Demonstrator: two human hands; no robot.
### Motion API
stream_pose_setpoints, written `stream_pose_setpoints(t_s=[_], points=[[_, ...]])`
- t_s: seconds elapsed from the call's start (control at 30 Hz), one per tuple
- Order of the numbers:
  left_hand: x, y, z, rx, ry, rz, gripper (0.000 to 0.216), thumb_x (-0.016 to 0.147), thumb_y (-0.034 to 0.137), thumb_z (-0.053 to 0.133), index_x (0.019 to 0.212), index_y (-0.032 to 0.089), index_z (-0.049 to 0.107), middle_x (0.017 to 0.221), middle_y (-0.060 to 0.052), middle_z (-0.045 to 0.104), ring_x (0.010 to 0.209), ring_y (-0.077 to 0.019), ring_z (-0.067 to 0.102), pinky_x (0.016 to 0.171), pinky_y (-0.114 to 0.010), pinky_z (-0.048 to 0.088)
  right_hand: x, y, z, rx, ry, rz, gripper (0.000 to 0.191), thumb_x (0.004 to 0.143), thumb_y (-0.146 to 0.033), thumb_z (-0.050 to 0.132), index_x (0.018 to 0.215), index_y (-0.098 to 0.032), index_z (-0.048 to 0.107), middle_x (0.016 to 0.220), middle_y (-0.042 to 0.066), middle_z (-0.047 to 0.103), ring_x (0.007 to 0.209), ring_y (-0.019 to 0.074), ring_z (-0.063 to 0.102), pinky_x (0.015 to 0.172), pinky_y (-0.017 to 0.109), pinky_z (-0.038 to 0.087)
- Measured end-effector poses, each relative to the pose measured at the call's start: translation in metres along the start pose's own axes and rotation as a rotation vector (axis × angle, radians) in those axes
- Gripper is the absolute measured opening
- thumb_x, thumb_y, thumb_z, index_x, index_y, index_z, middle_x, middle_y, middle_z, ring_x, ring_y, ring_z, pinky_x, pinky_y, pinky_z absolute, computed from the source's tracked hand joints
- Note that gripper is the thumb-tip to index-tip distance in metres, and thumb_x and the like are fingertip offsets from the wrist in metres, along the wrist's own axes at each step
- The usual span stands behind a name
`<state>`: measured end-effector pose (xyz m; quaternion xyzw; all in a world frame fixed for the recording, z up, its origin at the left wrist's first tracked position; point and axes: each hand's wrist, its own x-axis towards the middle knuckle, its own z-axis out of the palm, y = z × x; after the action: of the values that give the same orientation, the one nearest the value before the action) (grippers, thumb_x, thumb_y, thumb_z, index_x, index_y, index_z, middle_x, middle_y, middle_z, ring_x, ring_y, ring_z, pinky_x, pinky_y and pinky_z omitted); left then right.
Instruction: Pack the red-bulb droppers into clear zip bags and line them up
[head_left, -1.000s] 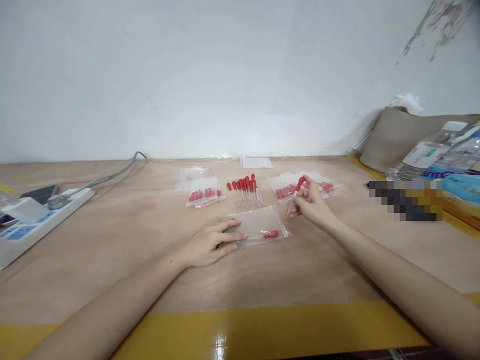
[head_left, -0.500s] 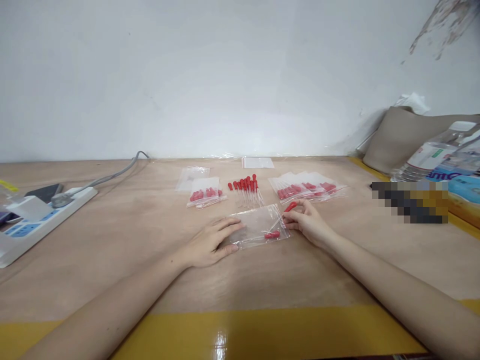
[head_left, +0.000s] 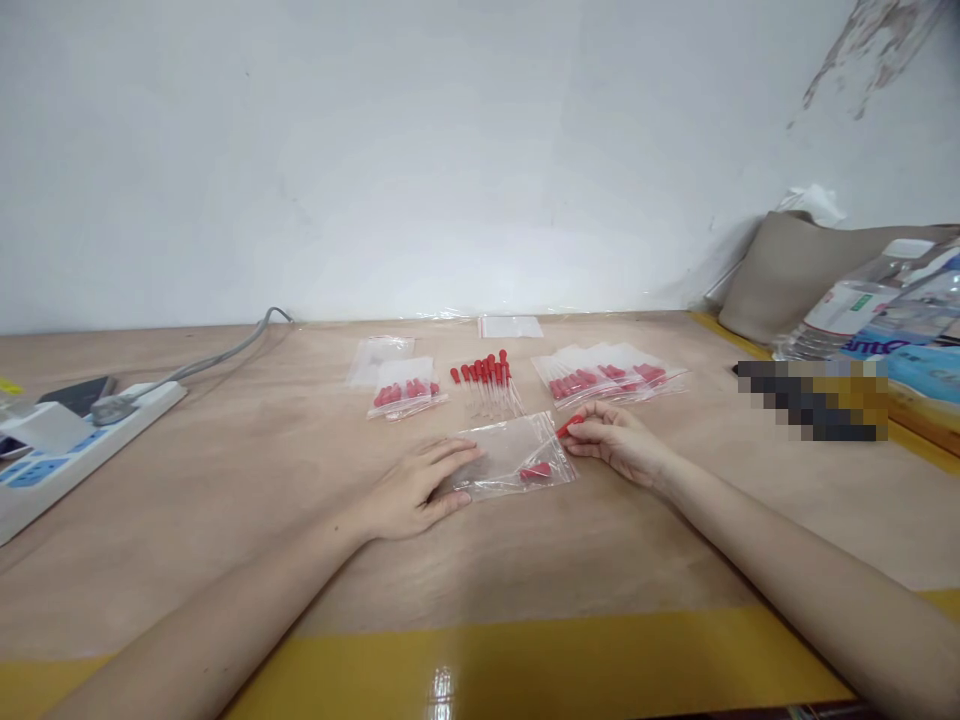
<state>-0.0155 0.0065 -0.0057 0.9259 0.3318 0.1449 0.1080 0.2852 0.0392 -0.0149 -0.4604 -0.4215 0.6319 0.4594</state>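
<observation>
1. We see the counter [head_left: 262,480] edged at the front by shiny yellow tape [head_left: 465,660] and at the back by a pale wall [head_left: 450,150]; wood grain stretches between our left hand [head_left: 420,487] and the white power strip [head_left: 154,402], and between our forearms toward the tape.
2. On our right, the way is bounded by a clear plastic bottle [head_left: 847,312] and a curved grey-brown container [head_left: 772,270] near the wall.
3. The zip bag [head_left: 499,445] before us is thin, glossy, see-through film, roughly rectangular and slightly wrinkled, with red bulb rubber showing near its right end.
4. Beyond it lies a loose cluster of droppers [head_left: 489,372], with rounded red bulbs and slender clear stems; filled bags fan out to the right [head_left: 611,375] and overlap to the left [head_left: 405,390].
5. Our left hand lies palm down, its fingers loosely spread over the bag's left end.
6. Our right hand [head_left: 619,447] has its fingers pinched narrow around one red dropper [head_left: 570,426], just at the bag's right edge; we cannot tell whether its stem is inside.
</observation>
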Motion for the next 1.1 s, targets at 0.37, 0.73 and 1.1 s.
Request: stream_pose_setpoints(t_s=[0.37, 0.73, 1.1], points=[[0.001, -0.001, 0.002, 0.007, 0.003, 0.005, 0.047, 0.09, 0.038, 0.044, 0.134, 0.024, 0.035, 0.136, -0.007, 0.041, 0.125, -0.0235, 0.036, 0.102, -0.043, 0.033, 0.003, 0.013, 0.012, -0.717, -0.146, -0.411, 0.026, 0.066, -0.042, 0.067, 0.071, -0.016, 0.068, 0.067, 0.002, 0.058, 0.064, 0.0128, 0.052, 0.059, 0.025, 0.042], [-0.001, -0.004, 0.003, 0.025, -0.027, 0.009, 0.037, 0.091, 0.035, 0.043, 0.127, 0.028, 0.046, 0.139, -0.005, 0.037, 0.127, -0.0231, 0.033, 0.103, -0.044, 0.031, 0.002, -0.012, -0.006, -0.779, -0.402, -0.266, 0.029, 0.071, -0.044, 0.06, 0.075, -0.015, 0.066, 0.07, 0.001, 0.058, 0.06, 0.01, 0.05, 0.056, 0.023, 0.04], [0.003, -0.002, -0.001, 0.063, -0.085, 0.023, 0.038, 0.092, 0.034, 0.04, 0.13, 0.03, 0.043, 0.143, -0.003, 0.03, 0.131, -0.0249, 0.027, 0.106, -0.046, 0.026, 0.083, -0.034, 0.059, -1.12, 0.223, -0.441, 0.039, 0.074, -0.027, 0.057, 0.109, -0.008, 0.055, 0.079, 0.007, 0.064, 0.074, 0.0162, 0.058, 0.071, 0.027, 0.042]])
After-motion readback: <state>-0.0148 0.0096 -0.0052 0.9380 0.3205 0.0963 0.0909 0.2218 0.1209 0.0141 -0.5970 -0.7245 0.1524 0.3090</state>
